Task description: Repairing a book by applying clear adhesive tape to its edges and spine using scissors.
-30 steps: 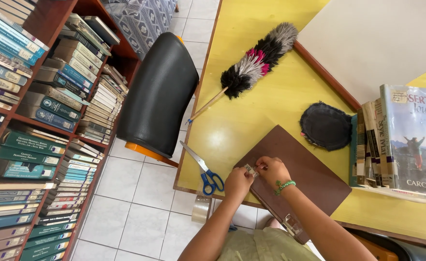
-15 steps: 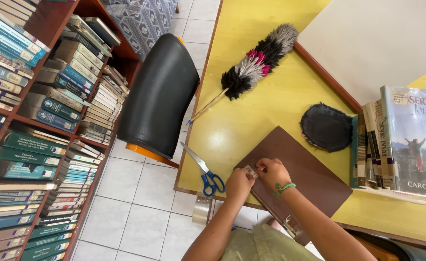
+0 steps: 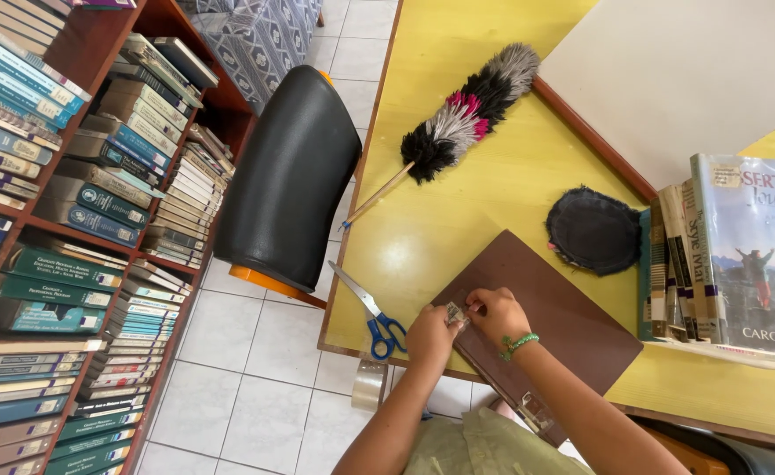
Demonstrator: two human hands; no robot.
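Blue-handled scissors (image 3: 374,318) lie by the yellow table's (image 3: 458,202) near edge, close enough to grab. The left hand (image 3: 431,338) and right hand (image 3: 496,315) both pinch a small paper piece (image 3: 455,313) on the brown book (image 3: 545,325) at that edge, holding it flat.

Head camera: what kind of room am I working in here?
Probably a library or a book repair corner: packed bookshelves on the left, a stack of books on the yellow table, with scissors and a feather duster.

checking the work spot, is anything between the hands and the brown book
Nothing visible. Both hands, left and right, already rest on the brown book, pinching a small label near its edge. The scissors lie off to the side.
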